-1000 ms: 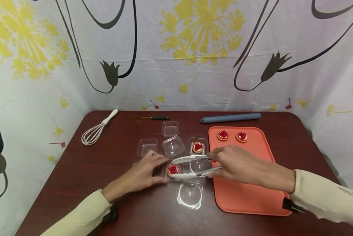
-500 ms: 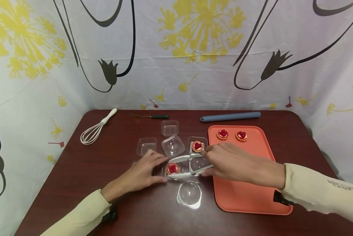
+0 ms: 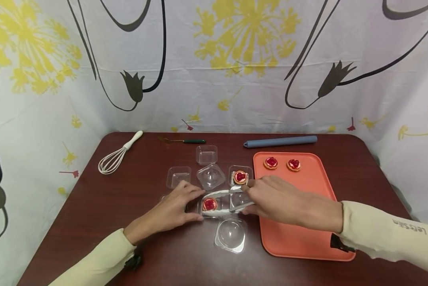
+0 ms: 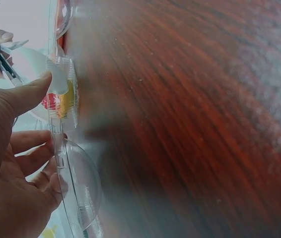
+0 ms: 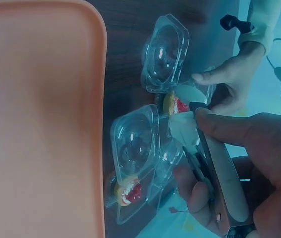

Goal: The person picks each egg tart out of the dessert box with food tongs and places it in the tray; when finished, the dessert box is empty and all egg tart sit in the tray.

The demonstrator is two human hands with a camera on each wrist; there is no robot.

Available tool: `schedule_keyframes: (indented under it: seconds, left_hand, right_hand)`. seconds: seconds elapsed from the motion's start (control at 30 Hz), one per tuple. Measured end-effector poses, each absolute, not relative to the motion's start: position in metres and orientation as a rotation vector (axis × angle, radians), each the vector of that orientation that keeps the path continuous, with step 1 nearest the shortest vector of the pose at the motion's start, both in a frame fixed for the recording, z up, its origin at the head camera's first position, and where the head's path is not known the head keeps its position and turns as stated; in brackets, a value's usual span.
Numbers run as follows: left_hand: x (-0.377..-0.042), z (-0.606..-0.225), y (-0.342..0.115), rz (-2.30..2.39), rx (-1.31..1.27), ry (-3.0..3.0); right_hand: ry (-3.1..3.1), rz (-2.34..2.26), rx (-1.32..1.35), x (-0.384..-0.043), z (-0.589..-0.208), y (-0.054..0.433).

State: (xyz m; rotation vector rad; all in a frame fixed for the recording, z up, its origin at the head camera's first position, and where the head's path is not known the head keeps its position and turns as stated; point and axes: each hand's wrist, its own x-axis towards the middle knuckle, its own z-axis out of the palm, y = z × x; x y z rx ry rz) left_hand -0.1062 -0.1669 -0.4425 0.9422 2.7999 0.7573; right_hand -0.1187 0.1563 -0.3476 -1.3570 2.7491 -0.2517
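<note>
My right hand (image 3: 271, 196) grips metal tongs (image 5: 225, 173) with white tips. Those tips reach into a clear plastic container (image 3: 221, 206), one on either side of a red-topped tart (image 3: 209, 204). The tart still sits low inside the container; whether both tips touch it I cannot tell. My left hand (image 3: 172, 210) is at the container's left side, thumb and fingers spread apart. In the left wrist view its thumb (image 4: 29, 94) reaches the container's rim, while other fingers lie by a domed clear lid (image 4: 83, 183). A second tart (image 3: 240, 177) sits in another container behind the tongs.
An orange tray (image 3: 303, 242) on the right bears two more tarts (image 3: 271, 163). Clear containers (image 3: 178, 177) and domed lids (image 3: 230, 234) lie around the hands. Behind are a whisk (image 3: 114, 159), a green-handled fork-like utensil (image 3: 194, 141) and a blue rod (image 3: 282, 142).
My right hand has moved left, carrying the tong tips further around the tart. The gap between the tips has narrowed slightly. My left hand has stayed at the container.
</note>
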Motion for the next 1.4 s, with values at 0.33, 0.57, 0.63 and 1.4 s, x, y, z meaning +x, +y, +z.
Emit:
schedule_keyframes:
  seconds: [0.33,0.57,0.63,1.4]
  left_hand:
    - [-0.107,-0.442,-0.165,0.756,0.972,2.802]
    - [-0.107,-0.442,-0.165,0.727,0.976,2.812]
    - [-0.107,-0.441,-0.165,0.723,0.974,2.809]
    - [-0.109,-0.435,-0.166,0.702,0.986,2.794]
  right_hand:
    - [2.793,-0.317,-1.3,-0.113,-0.34,0.172]
    - [2.877,-0.356,-1.192,-0.113,-0.336,0.197]
    - [2.884,-0.39,-1.157,-0.114,-0.335,0.207]
    - [3.025,-0.354,-0.826,-0.106,-0.343,0.3]
